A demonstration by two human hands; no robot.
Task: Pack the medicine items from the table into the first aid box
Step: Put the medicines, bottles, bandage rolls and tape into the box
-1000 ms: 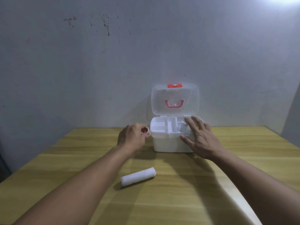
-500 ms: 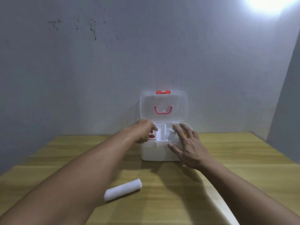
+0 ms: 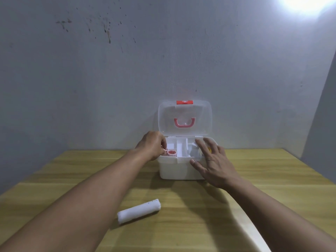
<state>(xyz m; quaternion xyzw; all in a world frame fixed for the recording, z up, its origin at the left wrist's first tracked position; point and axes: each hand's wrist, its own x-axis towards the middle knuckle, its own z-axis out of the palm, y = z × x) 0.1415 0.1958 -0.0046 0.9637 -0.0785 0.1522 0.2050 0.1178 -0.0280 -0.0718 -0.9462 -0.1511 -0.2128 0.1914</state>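
A white first aid box [image 3: 177, 169] stands on the wooden table [image 3: 272, 175] by the wall, its clear lid [image 3: 184, 118] upright with a pink handle. My left hand [image 3: 152, 147] is at the box's left edge, fingers pinched on a small red-cored tape roll [image 3: 171, 152] that sits in the front-left compartment of the tray. My right hand [image 3: 213, 163] rests flat, fingers spread, on the box's right front corner. A white gauze roll [image 3: 139, 211] lies on the table nearer to me.
A grey wall rises right behind the box. The table's near right edge [image 3: 254, 224] runs diagonally under my right forearm. A bright lamp glares at the top right.
My left hand carried the tape roll from beside the box over its left rim and down into the front-left compartment. My right hand stayed on the box.
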